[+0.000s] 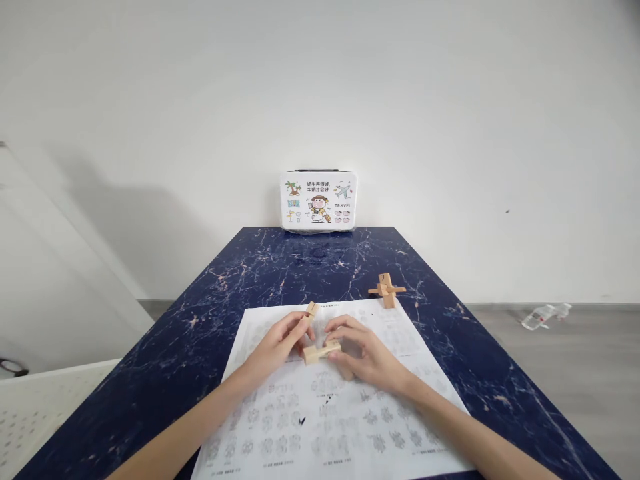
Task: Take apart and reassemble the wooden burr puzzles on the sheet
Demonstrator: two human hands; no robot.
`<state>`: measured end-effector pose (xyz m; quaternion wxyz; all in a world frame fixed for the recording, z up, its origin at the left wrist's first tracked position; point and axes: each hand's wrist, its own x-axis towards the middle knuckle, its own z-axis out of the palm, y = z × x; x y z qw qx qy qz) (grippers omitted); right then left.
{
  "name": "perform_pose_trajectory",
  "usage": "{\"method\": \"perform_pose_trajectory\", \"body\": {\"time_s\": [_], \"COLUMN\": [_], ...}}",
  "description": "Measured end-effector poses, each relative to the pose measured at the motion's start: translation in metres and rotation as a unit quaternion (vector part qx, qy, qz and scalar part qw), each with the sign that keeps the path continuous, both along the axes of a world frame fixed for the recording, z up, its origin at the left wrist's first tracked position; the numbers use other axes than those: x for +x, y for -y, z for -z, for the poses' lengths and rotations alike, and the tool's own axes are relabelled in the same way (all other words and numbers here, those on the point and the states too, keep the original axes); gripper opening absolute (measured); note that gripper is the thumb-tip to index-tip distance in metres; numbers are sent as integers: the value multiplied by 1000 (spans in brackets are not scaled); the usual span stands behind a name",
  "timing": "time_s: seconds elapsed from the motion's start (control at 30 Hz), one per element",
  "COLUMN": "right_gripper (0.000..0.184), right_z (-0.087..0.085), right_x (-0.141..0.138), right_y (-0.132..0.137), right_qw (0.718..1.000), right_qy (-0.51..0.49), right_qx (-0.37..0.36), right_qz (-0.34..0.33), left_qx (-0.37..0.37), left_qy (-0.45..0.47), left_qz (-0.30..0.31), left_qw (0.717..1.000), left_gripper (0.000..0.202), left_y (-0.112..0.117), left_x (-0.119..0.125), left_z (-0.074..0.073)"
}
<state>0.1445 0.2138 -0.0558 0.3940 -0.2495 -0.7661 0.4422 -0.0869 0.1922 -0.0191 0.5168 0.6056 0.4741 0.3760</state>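
Both hands meet over a printed sheet of small diagrams (pixel 325 427) on a dark blue marble table (pixel 210 300). My left hand (pixel 277 343) pinches an upright notched wooden bar (pixel 311 311). My right hand (pixel 363 353) curls its fingers round a flat-lying wooden bar (pixel 320 351). The two bars touch between my hands. An assembled wooden cross puzzle (pixel 386 290) stands apart on the table beyond the sheet, to the right.
A white tin box with cartoon travel pictures (pixel 319 201) leans against the wall at the table's far edge. A clear plastic bottle (pixel 545 315) lies on the grey floor to the right. A white perforated panel (pixel 45 407) sits at lower left.
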Motion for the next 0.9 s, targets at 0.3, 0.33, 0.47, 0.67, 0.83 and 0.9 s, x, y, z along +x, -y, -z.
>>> {"method": "perform_pose_trajectory", "body": {"time_s": [0.3,0.33,0.47,0.67,0.83,0.9], "right_gripper": [39,40,47,41,37,36], "right_z": [-8,-9,-10,-4,1,1], "right_x": [5,4,2,0,-1,-1], "right_y": [-3,-3,-2,-1,1,2], "right_qw": [979,977,967,973,982,985], "right_qy": [-84,-90,-105,-95,-72,-53], "right_qx": [-183,-192,-234,-211,-174,-162], "right_qz": [15,10,-10,-11,-14,-14], "left_qx": [11,12,17,31,12,8], "left_qy": [24,26,27,11,-14,-23], "left_qz": [61,67,84,118,114,99], "left_qw": [998,997,996,992,993,995], "left_gripper": [52,53,51,45,46,56], "left_y": [-1,-2,-2,2,6,7], "left_x": [-4,-5,-4,1,2,2], "left_z": [8,9,9,3,6,8]}}
